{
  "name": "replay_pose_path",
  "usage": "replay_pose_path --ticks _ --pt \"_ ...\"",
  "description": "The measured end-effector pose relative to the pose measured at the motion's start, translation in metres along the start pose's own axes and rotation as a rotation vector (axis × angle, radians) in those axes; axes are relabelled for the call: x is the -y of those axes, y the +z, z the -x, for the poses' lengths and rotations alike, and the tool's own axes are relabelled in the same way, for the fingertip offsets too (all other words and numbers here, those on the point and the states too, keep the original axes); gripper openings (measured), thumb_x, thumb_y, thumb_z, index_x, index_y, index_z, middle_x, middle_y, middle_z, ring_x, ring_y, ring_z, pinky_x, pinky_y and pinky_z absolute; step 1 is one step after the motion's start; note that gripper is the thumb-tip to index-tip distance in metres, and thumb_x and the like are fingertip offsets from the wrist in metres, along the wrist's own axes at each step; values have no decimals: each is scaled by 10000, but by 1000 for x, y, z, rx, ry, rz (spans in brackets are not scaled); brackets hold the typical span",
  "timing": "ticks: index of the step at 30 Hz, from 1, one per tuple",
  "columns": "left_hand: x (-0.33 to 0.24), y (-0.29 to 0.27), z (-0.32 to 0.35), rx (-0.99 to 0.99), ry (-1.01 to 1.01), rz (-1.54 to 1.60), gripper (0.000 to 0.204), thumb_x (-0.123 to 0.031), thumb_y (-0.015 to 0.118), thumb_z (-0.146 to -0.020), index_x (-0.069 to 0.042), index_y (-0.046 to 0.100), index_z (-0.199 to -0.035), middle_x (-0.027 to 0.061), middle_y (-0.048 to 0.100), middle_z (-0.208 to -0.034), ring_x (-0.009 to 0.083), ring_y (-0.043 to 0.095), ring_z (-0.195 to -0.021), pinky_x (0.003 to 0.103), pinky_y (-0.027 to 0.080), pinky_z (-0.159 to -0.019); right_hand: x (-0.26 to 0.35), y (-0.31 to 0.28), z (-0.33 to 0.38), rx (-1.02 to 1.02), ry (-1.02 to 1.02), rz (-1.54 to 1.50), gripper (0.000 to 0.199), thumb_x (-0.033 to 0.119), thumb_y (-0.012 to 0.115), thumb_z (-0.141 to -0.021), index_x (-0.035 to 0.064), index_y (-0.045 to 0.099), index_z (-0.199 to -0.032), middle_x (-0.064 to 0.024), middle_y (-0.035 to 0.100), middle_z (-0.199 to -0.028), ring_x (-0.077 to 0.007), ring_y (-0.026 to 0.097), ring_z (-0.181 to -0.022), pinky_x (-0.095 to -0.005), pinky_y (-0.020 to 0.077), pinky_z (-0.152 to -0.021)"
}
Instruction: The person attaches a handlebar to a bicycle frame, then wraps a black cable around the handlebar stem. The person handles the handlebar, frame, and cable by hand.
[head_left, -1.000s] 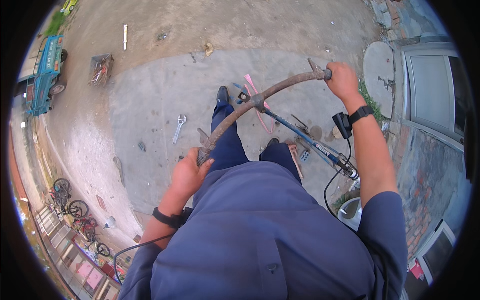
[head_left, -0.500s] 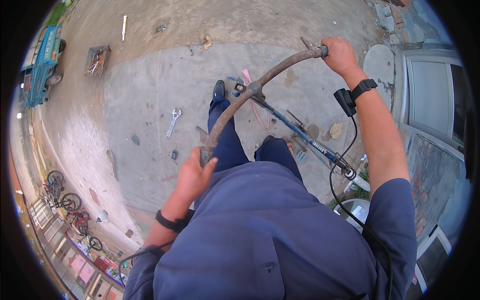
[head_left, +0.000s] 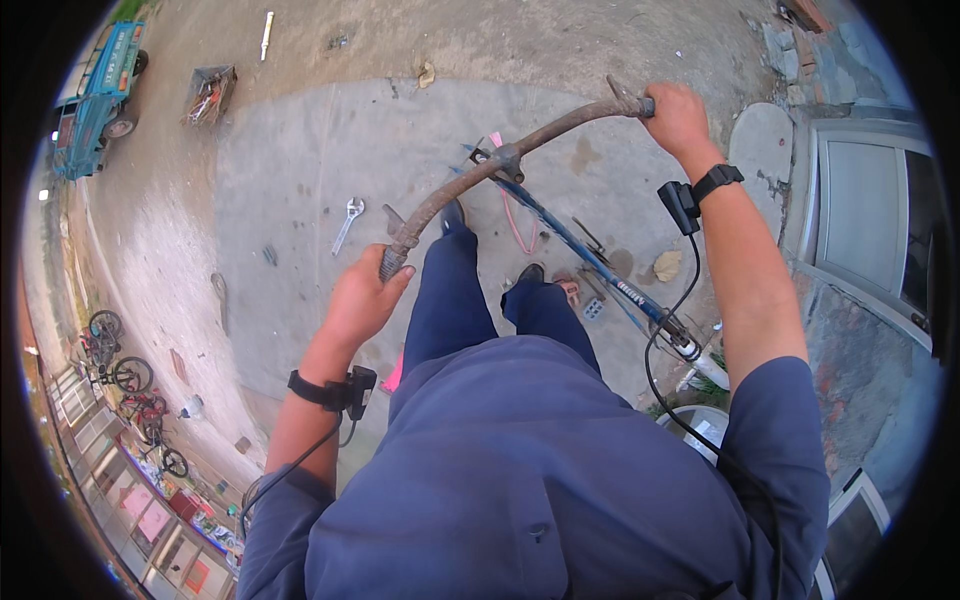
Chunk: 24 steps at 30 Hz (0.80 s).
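My left hand (head_left: pixel 362 300) is wrapped round the left grip of a rusty, curved bicycle handlebar (head_left: pixel 545 134). At the other end, farther out and higher in the view, my right hand (head_left: pixel 677 122) grips the bar's right end. Small rusty levers stick out near both grips. Below the bar's middle clamp, a slim blue bicycle frame (head_left: pixel 570 240) runs down toward the right, past my legs. A black strap with a small device sits on each wrist.
An adjustable wrench (head_left: pixel 348 225) lies on the concrete left of my legs. A pink strap (head_left: pixel 515 222) is beside the frame. A crate of scrap (head_left: pixel 210 95) and a blue three-wheeled truck (head_left: pixel 100 95) stand far left. A wall with a window (head_left: pixel 865 200) rises at right.
The handlebar's left end has swung forward and left, with my left hand still on it. My right hand keeps its hold with little movement. The view has shifted slightly.
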<state>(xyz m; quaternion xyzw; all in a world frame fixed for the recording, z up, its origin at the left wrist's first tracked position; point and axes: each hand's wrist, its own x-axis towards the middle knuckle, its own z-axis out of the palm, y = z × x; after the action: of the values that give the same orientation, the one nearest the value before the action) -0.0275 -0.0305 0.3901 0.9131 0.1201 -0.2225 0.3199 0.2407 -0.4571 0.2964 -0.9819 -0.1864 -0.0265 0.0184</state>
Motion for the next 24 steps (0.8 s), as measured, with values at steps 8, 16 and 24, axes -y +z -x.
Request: replay_pose_path --ticks 8,16,24 --pt "13 6 2 21 35 2 414 -321 716 -937 -3 577 -1163 233 683 -805 444 675 -768 497 524 -669 4 -4 0 56 68 -8 106 184 711 -778 109 708 -852 -134 708 -899 -378 658 -909 -507 526 -787" --pt "21 11 4 41 46 90 421 -325 722 -931 -11 561 -1160 233 680 -790 448 676 -746 509 528 -647 4 -6 2 71 47 0 117 119 728 -762 106 704 -875 -121 687 -925 -362 637 -939 -479 508 -825" --pt "22 11 9 64 33 102 428 -272 734 -922 7 556 -1192 265 685 -831 465 676 -790 499 533 -672 25 -17 21 -163 8 -47 663 194 826 -756 8 573 -1340 -244 609 -1249 -414 595 -1150 -492 476 -1002"
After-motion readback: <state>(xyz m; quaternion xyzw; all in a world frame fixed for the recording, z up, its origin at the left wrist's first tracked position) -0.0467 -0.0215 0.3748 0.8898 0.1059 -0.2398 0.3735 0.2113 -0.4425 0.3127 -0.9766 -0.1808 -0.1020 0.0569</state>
